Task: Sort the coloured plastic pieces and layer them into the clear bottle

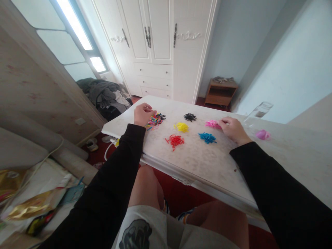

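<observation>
Left hand (143,114) hides part of mixed-colour pile (157,119); wardrobe (160,38) top cut off.

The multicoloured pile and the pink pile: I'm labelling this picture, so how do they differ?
The multicoloured pile mixes black, yellow, pink and other colours; the pink pile shows only pink. The left hand is at the multicoloured pile, the right hand at the pink pile. The multicoloured pile looks more spread out than the pink pile. Both lie on the white table.
</observation>
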`<action>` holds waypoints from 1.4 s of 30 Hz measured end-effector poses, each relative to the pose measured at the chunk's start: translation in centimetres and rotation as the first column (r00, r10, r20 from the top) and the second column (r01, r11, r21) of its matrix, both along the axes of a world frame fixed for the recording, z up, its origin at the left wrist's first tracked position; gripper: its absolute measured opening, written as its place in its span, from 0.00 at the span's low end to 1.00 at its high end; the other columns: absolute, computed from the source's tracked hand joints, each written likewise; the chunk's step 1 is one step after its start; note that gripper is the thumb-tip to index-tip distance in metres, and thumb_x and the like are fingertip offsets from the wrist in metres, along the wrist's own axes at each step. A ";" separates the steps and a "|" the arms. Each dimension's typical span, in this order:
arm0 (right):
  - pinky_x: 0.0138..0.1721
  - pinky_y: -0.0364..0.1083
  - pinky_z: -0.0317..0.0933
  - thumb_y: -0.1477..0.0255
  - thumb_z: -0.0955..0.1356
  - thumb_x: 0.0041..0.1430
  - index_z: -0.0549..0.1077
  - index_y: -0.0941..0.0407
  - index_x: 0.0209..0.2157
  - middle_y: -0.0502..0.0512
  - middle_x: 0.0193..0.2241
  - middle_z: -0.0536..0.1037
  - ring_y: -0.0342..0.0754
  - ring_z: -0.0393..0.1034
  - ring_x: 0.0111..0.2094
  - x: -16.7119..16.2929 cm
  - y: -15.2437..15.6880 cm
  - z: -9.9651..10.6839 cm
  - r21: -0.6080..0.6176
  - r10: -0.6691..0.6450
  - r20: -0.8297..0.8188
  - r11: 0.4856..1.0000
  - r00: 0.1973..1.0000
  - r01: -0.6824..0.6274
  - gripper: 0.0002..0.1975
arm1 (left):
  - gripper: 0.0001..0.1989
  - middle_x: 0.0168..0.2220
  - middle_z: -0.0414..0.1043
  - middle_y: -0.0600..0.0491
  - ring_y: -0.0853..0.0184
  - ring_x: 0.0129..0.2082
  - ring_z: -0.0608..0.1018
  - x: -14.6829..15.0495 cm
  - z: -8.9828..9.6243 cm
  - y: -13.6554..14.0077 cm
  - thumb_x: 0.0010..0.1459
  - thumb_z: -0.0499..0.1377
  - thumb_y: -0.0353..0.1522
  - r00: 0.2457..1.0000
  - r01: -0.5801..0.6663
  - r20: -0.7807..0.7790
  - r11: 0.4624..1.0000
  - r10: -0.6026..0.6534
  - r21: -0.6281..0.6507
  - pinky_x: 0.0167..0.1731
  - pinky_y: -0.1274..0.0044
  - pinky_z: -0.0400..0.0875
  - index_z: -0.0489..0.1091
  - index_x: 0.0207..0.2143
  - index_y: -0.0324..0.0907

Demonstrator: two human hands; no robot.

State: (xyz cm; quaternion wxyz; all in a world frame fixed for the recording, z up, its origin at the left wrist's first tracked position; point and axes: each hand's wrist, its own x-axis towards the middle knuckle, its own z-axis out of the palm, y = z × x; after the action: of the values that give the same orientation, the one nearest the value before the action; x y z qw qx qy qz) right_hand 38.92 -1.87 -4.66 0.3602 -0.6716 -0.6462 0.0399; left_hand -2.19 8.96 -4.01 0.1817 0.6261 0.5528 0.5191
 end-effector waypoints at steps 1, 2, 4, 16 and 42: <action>0.44 0.52 0.66 0.65 0.67 0.57 0.79 0.55 0.26 0.61 0.34 0.83 0.57 0.76 0.40 0.0 0.0 0.0 -0.003 0.000 0.001 1.000 1.000 0.000 0.12 | 0.13 0.25 0.76 0.53 0.64 0.29 0.79 0.0 0.0 0.0 0.41 0.72 0.33 1.000 0.010 0.010 1.000 -0.010 -0.004 0.31 0.74 0.69 0.72 0.28 0.41; 0.44 0.52 0.66 0.65 0.67 0.57 0.79 0.55 0.26 0.61 0.34 0.83 0.57 0.76 0.40 0.0 0.0 0.1 -0.006 0.001 0.003 1.000 1.000 -0.001 0.12 | 0.14 0.25 0.76 0.53 0.63 0.29 0.79 0.0 -0.1 0.0 0.41 0.73 0.34 1.000 0.019 0.017 1.000 -0.019 -0.010 0.32 0.74 0.70 0.72 0.28 0.41; 0.44 0.52 0.66 0.65 0.67 0.57 0.78 0.55 0.26 0.61 0.34 0.83 0.57 0.76 0.40 -0.1 -0.1 0.2 -0.015 0.005 0.007 1.000 1.000 -0.004 0.12 | 0.14 0.26 0.77 0.53 0.63 0.30 0.80 -0.1 -0.2 0.1 0.41 0.73 0.34 0.999 0.035 0.024 0.999 -0.035 -0.029 0.33 0.73 0.71 0.72 0.28 0.41; 0.44 0.52 0.65 0.65 0.66 0.57 0.77 0.55 0.25 0.62 0.34 0.83 0.57 0.75 0.39 -0.6 -0.4 0.7 -0.043 -0.004 0.018 0.999 1.000 0.005 0.12 | 0.05 0.30 0.81 0.51 0.65 0.28 0.75 0.8 0.4 0.0 0.49 0.66 0.26 0.953 0.085 -0.288 0.996 -0.092 -0.035 0.34 0.74 0.68 0.74 0.30 0.41; 0.46 0.52 0.66 0.64 0.67 0.57 0.79 0.55 0.27 0.61 0.35 0.84 0.56 0.75 0.39 0.1 0.1 -0.1 -0.028 0.018 0.014 0.999 1.000 -0.018 0.12 | 0.12 0.31 0.65 0.51 0.72 0.30 0.74 -0.8 1.6 0.6 0.52 0.54 0.17 0.269 0.478 0.963 0.872 -0.029 -0.107 0.30 0.84 0.75 0.66 0.35 0.41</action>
State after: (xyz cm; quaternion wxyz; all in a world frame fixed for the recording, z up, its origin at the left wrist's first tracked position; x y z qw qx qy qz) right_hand 39.00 -1.80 -4.79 0.3457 -0.6711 -0.6541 0.0473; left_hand -2.96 9.58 -2.39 0.6679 0.2372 0.3188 0.6293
